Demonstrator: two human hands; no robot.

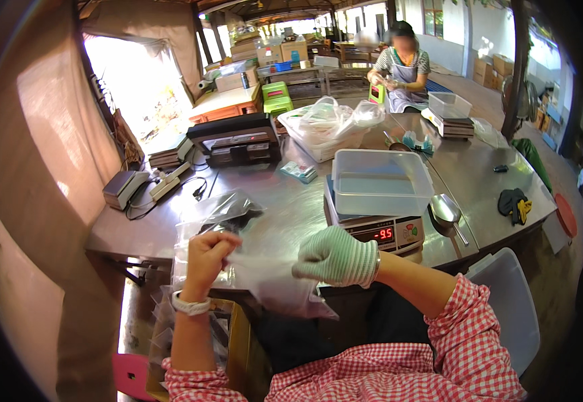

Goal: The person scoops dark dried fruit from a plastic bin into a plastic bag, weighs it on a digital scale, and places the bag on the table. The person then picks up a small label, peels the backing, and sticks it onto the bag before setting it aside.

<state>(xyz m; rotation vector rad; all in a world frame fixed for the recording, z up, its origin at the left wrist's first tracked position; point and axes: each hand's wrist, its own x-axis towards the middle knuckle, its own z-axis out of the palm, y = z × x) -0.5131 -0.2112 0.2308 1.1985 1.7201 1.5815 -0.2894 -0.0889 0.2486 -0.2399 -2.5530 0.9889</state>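
Note:
Between my hands, over the table's near edge, hangs a clear plastic bag [288,293], blurred, with its contents hard to make out. My bare left hand [210,260] is closed at the bag's left upper corner. In a green-and-white striped glove, my right hand [337,258] grips its right upper side. Just beyond the right hand is a digital scale [389,232] with a lit red display. A clear plastic tub [382,187] rests on the scale. A metal scoop [446,211] lies to its right. Flat clear bags [221,211] lie beyond my left hand.
On the steel table [285,221] stand a black sealing machine [234,141] and a white basket of plastic bags [325,127]. A second scale [449,126] is at the far right, near a seated person [402,67]. Below left is an open cardboard box [238,335]; a clear bin [512,301] stands right.

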